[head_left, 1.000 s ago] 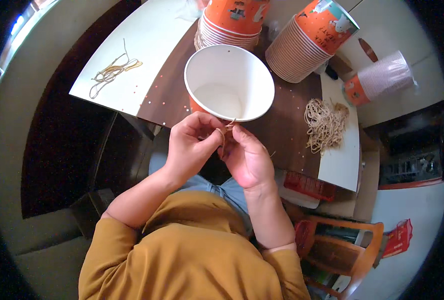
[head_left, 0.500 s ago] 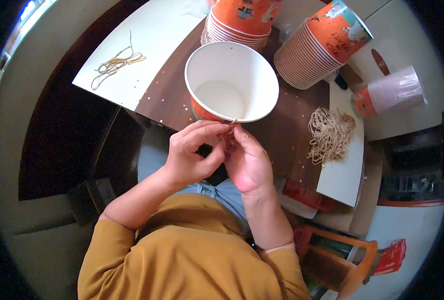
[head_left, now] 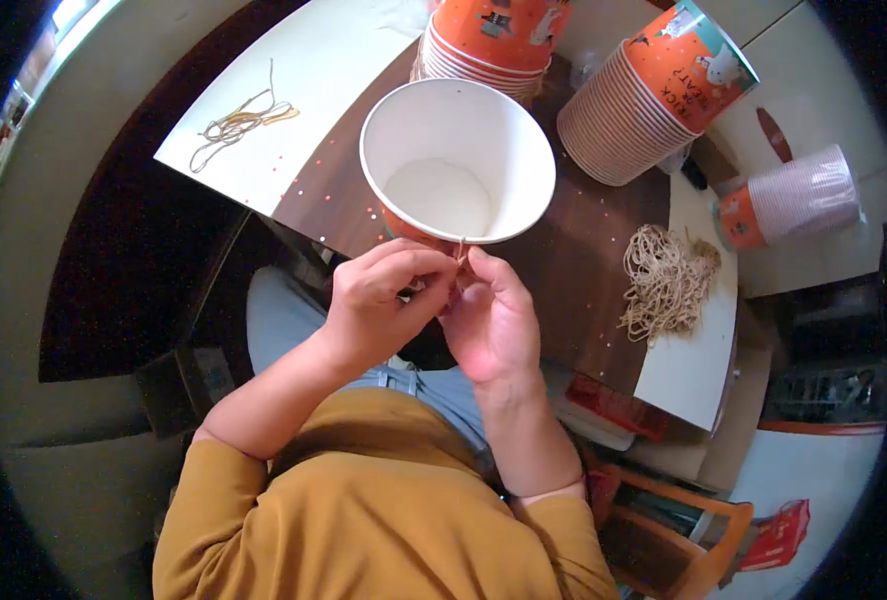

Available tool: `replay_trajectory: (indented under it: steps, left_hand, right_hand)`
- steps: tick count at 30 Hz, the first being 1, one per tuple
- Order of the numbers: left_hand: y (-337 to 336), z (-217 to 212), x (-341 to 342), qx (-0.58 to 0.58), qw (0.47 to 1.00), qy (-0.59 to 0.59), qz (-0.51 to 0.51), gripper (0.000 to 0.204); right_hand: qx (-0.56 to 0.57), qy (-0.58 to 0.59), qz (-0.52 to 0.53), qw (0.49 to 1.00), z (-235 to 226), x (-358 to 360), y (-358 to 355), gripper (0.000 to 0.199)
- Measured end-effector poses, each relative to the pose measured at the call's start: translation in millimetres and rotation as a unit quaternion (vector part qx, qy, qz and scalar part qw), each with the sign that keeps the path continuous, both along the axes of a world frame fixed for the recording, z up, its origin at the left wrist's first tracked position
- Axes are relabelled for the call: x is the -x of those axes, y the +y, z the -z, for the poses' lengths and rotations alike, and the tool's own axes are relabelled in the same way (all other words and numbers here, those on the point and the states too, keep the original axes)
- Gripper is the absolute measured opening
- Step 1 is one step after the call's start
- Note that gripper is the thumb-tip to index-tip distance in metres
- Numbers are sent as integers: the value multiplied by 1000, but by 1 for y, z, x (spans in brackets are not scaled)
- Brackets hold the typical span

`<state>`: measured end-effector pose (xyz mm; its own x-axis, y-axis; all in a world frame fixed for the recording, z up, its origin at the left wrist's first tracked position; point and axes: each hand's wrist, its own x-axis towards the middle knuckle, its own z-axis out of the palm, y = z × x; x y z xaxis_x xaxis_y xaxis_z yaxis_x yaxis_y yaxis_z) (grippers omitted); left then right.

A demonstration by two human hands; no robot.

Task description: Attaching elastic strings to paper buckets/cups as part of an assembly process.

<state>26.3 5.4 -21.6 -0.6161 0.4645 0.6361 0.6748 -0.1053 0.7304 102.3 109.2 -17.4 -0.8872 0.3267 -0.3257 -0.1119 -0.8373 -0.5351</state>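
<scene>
A paper bucket [head_left: 509, 150], white inside and orange outside, stands with its mouth tilted toward me at the table's near edge. A short piece of tan string [head_left: 462, 246] runs from its near rim down between my fingertips. My left hand [head_left: 389, 295] is closed in a pinch on the string, just below the rim. Close beside it, my right hand [head_left: 496, 325] also grips the string between thumb and fingers, palm turned upward. The lower part of the string is hidden by my fingers. A small hole shows at the far side of the bucket's wall.
Stacked orange buckets [head_left: 629, 120] stand behind, beside another stack [head_left: 489, 60] with string at its side. A wrapped bucket stack [head_left: 794, 200] lies farther right. Loose string lies in a heap [head_left: 669, 280] at right and a small bundle [head_left: 244, 122] at left. Paper dots dot the brown tabletop [head_left: 589, 300].
The fingers of my left hand have drawn closer together, narrowing the gap between thumb and forefinger. The string at the rim now stands straighter. The whole view has shifted slightly.
</scene>
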Motion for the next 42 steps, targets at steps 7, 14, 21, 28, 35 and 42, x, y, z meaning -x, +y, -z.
replay_trajectory:
  steps: [7,14,21,28,35,42]
  left_hand:
    - [-9,-8,5,-7,967,-225,116,7]
    - [-15,-13,12,37,955,-271,117,5]
    - [-16,-20,25,56,920,-356,153,8]
    - [-11,-18,26,60,944,-301,117,7]
    - [-6,-17,27,71,932,-331,131,8]
    - [-7,-27,32,98,924,-338,147,8]
  right_hand:
    - [15,-17,-17,1000,7,2,8,14]
    - [-93,-19,-25,995,10,-7,27,23]
    - [-304,-88,11,949,-10,-4,33,18]
    - [-606,-162,102,772,-15,-3,25,11]
    - [-902,-18,244,356,-11,-2,26,26]
    - [-916,5,223,334,-8,7,31,16]
